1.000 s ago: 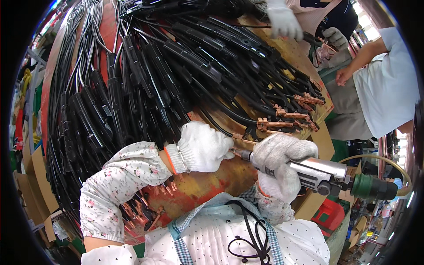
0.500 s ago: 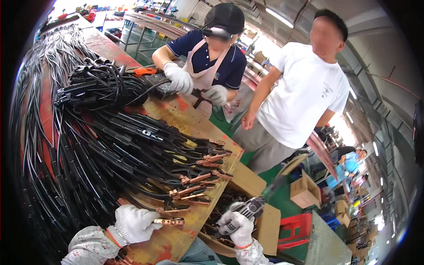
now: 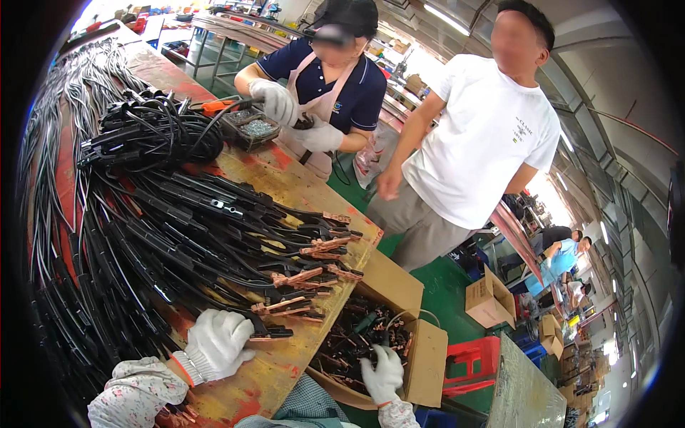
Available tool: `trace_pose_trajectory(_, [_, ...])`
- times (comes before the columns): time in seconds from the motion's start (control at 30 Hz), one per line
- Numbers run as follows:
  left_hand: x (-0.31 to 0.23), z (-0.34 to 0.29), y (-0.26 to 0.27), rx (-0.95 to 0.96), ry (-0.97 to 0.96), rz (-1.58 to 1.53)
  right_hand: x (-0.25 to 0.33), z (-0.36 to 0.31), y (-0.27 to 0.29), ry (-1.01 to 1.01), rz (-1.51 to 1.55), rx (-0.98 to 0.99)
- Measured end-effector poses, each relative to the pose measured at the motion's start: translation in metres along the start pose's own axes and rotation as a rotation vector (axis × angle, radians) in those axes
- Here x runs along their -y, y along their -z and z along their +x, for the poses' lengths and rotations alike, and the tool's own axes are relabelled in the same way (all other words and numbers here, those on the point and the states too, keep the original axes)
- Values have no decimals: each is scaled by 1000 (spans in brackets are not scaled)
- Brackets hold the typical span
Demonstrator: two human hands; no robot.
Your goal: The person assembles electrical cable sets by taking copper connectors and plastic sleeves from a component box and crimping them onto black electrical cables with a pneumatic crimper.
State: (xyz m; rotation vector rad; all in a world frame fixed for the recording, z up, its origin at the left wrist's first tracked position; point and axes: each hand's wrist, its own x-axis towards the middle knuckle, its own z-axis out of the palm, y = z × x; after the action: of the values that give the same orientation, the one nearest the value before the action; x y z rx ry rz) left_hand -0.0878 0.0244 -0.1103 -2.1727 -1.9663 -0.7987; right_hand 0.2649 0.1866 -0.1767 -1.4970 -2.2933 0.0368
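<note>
My left hand [image 3: 217, 342], in a white glove, rests on the worn wooden table [image 3: 285, 182] and grips the black handle of a copper-jawed clamp [image 3: 267, 331] at the near end of a row of such clamps [image 3: 314, 267]. Black cables [image 3: 143, 235] run from the clamps across the table in a thick heap. My right hand [image 3: 382, 372], also gloved, reaches down into an open cardboard box [image 3: 427, 357] full of dark clamp parts [image 3: 353, 339] beside the table; whether it holds anything is unclear.
Across the table a person in a dark shirt and apron [image 3: 325, 85] works with gloved hands over a small tray of screws [image 3: 253, 128]. A person in a white shirt [image 3: 481, 135] stands beside. Red crate [image 3: 474, 364] and cardboard boxes [image 3: 491, 299] sit on the green floor.
The view lifted from my lap to the table and people. My right hand let go of the power screwdriver and dropped into the box. My left hand moved onto a clamp.
</note>
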Motion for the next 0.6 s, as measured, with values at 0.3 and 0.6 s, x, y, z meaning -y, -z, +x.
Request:
trace_pose_trajectory(0.3, [-13, -7, 57, 117, 60, 297, 227, 24, 8, 886, 814, 480])
trace_pose_trajectory(0.6, [21, -81, 43, 141, -85, 403, 244, 15, -6, 677, 673, 552])
